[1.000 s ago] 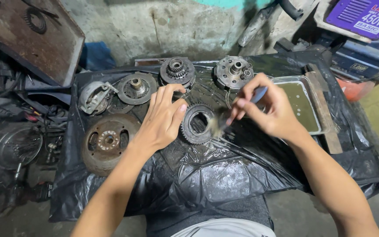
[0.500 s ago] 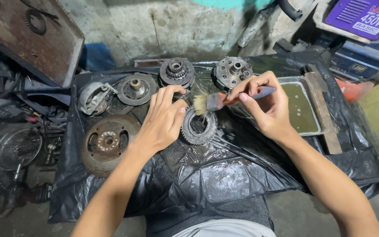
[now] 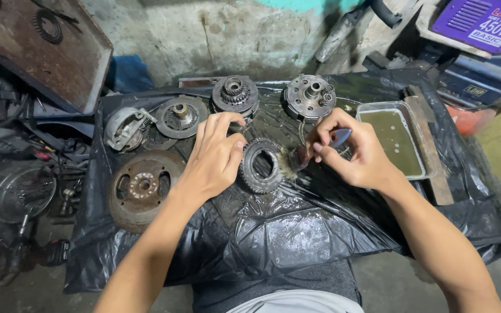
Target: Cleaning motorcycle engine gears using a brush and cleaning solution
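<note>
The left hand (image 3: 215,159) rests on the left side of a toothed ring gear (image 3: 262,166), fingers loosely spread, steadying it near the middle of the bench (image 3: 297,232), which is covered in black plastic sheet. The right hand (image 3: 352,152) has its grip pinched on a small paintbrush (image 3: 311,152) with a blue handle, its bristles touching the gear's right edge. Along the far edge sit 4 round metal parts: a brake shoe plate (image 3: 124,128), a hub (image 3: 181,116), a clutch piece (image 3: 235,94) and a drum (image 3: 310,97). A rusty disc (image 3: 141,186) lies near the left edge. A tray of greenish liquid (image 3: 394,140) sits toward the right edge
</note>
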